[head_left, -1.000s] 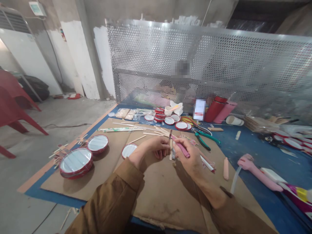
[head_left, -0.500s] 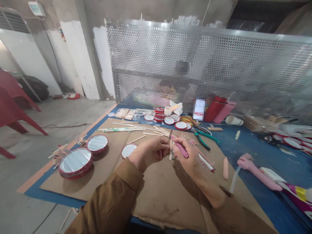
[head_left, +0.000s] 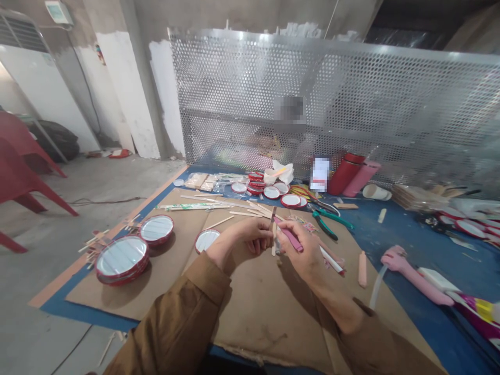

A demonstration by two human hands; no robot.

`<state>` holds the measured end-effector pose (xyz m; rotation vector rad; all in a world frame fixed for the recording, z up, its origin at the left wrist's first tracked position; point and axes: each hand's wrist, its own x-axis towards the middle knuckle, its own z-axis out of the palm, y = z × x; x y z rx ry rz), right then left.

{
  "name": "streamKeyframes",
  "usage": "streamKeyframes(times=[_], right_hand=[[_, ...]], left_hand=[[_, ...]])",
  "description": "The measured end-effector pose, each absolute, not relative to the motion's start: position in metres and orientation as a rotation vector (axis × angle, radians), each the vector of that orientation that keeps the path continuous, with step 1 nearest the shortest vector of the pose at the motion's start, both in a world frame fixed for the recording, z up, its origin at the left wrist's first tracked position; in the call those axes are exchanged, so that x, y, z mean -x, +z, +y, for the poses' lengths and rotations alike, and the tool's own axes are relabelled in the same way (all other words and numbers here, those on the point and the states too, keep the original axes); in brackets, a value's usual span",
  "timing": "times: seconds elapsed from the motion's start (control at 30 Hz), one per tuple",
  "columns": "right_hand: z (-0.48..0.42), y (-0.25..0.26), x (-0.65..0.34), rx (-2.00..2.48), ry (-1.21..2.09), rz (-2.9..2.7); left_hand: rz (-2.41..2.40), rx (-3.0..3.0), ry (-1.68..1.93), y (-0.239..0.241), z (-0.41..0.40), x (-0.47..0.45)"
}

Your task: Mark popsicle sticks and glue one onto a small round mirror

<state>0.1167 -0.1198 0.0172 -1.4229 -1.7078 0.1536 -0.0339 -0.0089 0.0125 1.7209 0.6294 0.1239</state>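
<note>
Over the cardboard (head_left: 265,323), my two hands meet in the middle of the view. My left hand (head_left: 252,237) is closed, its fingertips pinching a thin wooden craft stick (head_left: 274,247) held nearly upright. Wrapped in my right hand (head_left: 302,250) is a pink-handled cutter (head_left: 291,238), its front end against the stick; the blade is too small to make out clearly. Beneath my left wrist lies a round red-rimmed disc (head_left: 206,240), partly hidden. Several loose wooden sticks (head_left: 253,209) lie just beyond my hands.
Stacks of red-rimmed discs (head_left: 122,258) stand at the left on sticks. Green-handled pliers (head_left: 326,225) lie at the right, near a pink glue gun (head_left: 416,276) and a glue-like pink bar (head_left: 362,269). A red bottle (head_left: 346,174) stands before the perforated metal panel (head_left: 234,94).
Both hands keep almost the same pose and grip. The view has shifted very slightly; nothing else has visibly moved.
</note>
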Motion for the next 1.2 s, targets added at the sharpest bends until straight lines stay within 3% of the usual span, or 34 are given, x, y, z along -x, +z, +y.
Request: streamKeyframes(times=[1.2], right_hand=[[-0.1205, 0.0183, -0.1169, 1.443, 0.080, -1.733]], left_hand=[[0.639, -1.725, 0.111, 0.0115, -0.0082, 0.0344]])
